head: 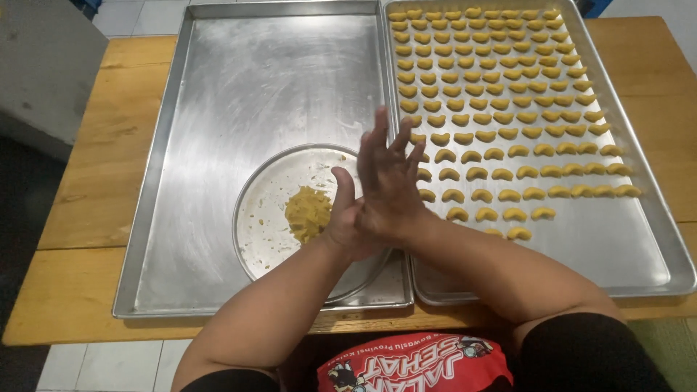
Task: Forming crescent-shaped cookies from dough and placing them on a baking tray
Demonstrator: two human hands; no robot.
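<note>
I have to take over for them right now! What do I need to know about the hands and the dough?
Left hand and right hand: pressed palm to palm above the round plate; whether dough sits between them is hidden.
Dough lump: a small yellow heap on the round plate, inside the left tray.
Done: rows of curved dough pieces fill most of the right tray.
Left: the small lump; bare space remains at the right tray's near end.
</note>
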